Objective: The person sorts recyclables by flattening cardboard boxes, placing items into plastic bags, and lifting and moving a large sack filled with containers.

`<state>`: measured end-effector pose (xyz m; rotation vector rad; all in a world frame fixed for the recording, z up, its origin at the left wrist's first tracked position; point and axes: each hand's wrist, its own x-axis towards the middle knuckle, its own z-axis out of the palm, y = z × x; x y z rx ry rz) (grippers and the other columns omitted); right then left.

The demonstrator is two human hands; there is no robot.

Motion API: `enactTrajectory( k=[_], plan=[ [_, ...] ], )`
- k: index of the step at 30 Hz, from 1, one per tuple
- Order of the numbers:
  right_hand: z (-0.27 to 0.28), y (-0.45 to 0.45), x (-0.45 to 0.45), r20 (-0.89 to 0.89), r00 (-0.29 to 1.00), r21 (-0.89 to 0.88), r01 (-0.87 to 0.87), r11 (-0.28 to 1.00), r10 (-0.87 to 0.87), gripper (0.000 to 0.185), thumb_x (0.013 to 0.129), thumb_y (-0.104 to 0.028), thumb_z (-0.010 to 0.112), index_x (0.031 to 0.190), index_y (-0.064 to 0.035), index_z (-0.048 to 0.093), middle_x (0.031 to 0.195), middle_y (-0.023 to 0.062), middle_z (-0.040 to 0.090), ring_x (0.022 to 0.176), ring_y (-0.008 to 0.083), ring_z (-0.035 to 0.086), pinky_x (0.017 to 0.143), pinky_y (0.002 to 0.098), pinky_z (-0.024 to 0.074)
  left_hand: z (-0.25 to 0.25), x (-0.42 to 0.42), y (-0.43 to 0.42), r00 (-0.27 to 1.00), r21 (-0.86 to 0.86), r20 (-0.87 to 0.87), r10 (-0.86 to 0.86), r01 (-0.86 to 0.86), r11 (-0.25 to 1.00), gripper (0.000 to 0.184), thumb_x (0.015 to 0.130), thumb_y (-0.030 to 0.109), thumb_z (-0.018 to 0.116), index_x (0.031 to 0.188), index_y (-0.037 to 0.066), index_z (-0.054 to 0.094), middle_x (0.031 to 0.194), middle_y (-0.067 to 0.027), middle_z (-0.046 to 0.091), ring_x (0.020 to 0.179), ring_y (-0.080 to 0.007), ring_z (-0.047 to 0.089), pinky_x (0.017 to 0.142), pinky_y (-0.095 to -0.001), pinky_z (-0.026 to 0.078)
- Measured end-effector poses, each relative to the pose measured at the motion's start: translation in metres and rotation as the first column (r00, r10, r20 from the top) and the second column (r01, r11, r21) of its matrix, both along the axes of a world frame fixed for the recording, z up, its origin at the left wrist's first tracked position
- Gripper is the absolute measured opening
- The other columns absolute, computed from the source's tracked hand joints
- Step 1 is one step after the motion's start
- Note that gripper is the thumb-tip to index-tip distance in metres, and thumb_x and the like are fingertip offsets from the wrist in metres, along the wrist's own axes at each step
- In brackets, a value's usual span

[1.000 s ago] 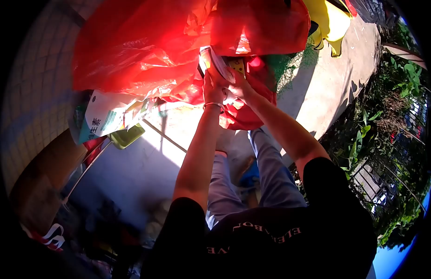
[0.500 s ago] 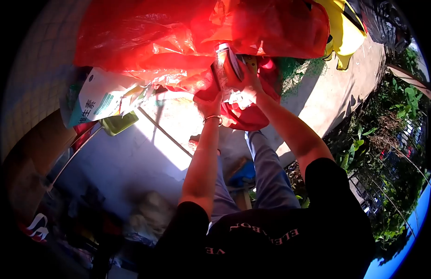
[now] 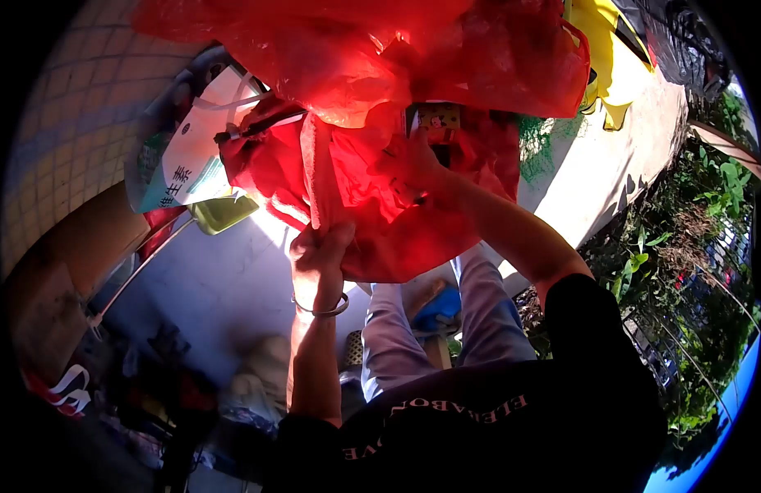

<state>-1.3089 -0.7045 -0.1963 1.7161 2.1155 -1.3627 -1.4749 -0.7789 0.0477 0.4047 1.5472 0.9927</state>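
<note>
A red cloth bag (image 3: 405,246) hangs open in front of my legs, below a large red plastic bag (image 3: 479,66). My left hand (image 3: 319,251) is closed on the red bag's edge, where a red strap (image 3: 319,164) runs up. Inside the mouth of the red bag is my right hand (image 3: 413,168), its fingers lost in glare and red cloth. Just above that hand, a yellow patterned box (image 3: 440,119) shows under the plastic.
At the left are a white printed bag (image 3: 196,148) and a green dustpan (image 3: 224,212). A yellow bag (image 3: 606,57) and black plastic (image 3: 676,49) lie at the upper right. Green netting (image 3: 541,144) is beside the red bag. Plants (image 3: 701,222) border the right side.
The can-like item that was between my hands is no longer visible. My left hand has moved down and left and taken hold of the red cloth bag, which is now spread wider.
</note>
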Motion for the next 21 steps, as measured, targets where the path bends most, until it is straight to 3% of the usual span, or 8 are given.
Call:
enactTrajectory(
  k=[1,2,4,7,11,14,21],
  plan=[
    [0.008,-0.014,-0.011,-0.141,0.989,-0.072,0.045,0.996,-0.055,0.059,0.076,-0.019,0.061,0.132,-0.0198,0.043,0.136,0.0239,0.031,0.116,0.0357,0.043,0.092,0.0471,0.0374,0.004,-0.001,0.006,1.000,-0.031,0.011,-0.026,0.027,0.999,0.014,0.079,0.008,0.064,0.088,-0.002,0.065,0.074,-0.0007,0.062,0.068,-0.0084,0.055,0.065,-0.0230,0.044],
    [0.021,-0.028,-0.022,-0.271,0.955,-0.156,0.078,0.985,-0.119,0.058,0.076,-0.020,0.061,0.131,-0.0207,0.043,0.137,0.0245,0.029,0.118,0.0372,0.041,0.092,0.0483,0.0374,0.001,0.002,0.005,1.000,-0.058,0.022,-0.016,0.017,0.998,0.014,0.079,0.008,0.064,0.088,-0.002,0.065,0.074,-0.0010,0.063,0.068,-0.0084,0.055,0.065,-0.0228,0.044],
    [-0.017,-0.048,-0.043,-0.402,0.914,0.072,0.095,0.993,-0.058,0.059,0.078,-0.022,0.058,0.134,-0.0212,0.039,0.137,0.0253,0.029,0.123,0.0403,0.035,0.093,0.0500,0.0368,-0.003,0.007,0.008,1.000,-0.074,0.001,-0.020,0.020,0.997,0.012,0.080,0.007,0.064,0.087,-0.002,0.066,0.076,-0.0017,0.063,0.070,-0.0085,0.056,0.066,-0.0221,0.044],
    [-0.035,-0.023,-0.043,-0.397,0.907,0.006,0.157,0.988,-0.142,0.056,0.079,-0.021,0.058,0.131,-0.0196,0.041,0.134,0.0244,0.032,0.120,0.0392,0.037,0.092,0.0486,0.0379,-0.013,-0.003,-0.001,0.994,-0.081,0.076,0.083,-0.077,0.994,0.015,0.081,0.008,0.062,0.090,-0.003,0.065,0.078,-0.0029,0.063,0.072,-0.0098,0.056,0.067,-0.0219,0.044],
    [-0.029,0.008,-0.026,-0.421,0.880,-0.238,0.128,0.963,-0.221,0.052,0.079,-0.020,0.057,0.129,-0.0176,0.042,0.130,0.0231,0.035,0.117,0.0378,0.040,0.090,0.0468,0.0393,-0.013,-0.006,0.002,0.985,-0.032,0.137,0.107,-0.104,0.994,0.019,0.080,0.005,0.062,0.095,-0.005,0.062,0.083,-0.0043,0.062,0.075,-0.0122,0.057,0.070,-0.0234,0.046],
    [-0.018,0.010,-0.030,-0.421,0.893,-0.199,0.082,0.977,-0.160,0.049,0.080,-0.020,0.057,0.126,-0.0160,0.044,0.127,0.0222,0.038,0.114,0.0367,0.042,0.089,0.0454,0.0403,-0.013,-0.004,0.007,0.989,-0.106,0.125,0.081,-0.068,0.992,0.016,0.080,0.008,0.064,0.092,-0.003,0.062,0.080,-0.0031,0.062,0.073,-0.0103,0.056,0.066,-0.0226,0.044],
    [-0.006,0.080,0.000,-0.372,0.894,-0.010,0.264,0.964,-0.249,0.042,0.081,-0.018,0.056,0.122,-0.0124,0.047,0.120,0.0200,0.045,0.109,0.0342,0.047,0.086,0.0422,0.0428,-0.017,-0.006,-0.003,0.999,-0.183,0.046,0.005,0.004,0.983,0.021,0.082,0.012,0.060,0.094,-0.005,0.062,0.082,-0.0047,0.063,0.074,-0.0107,0.056,0.069,-0.0228,0.045]
  ],
)
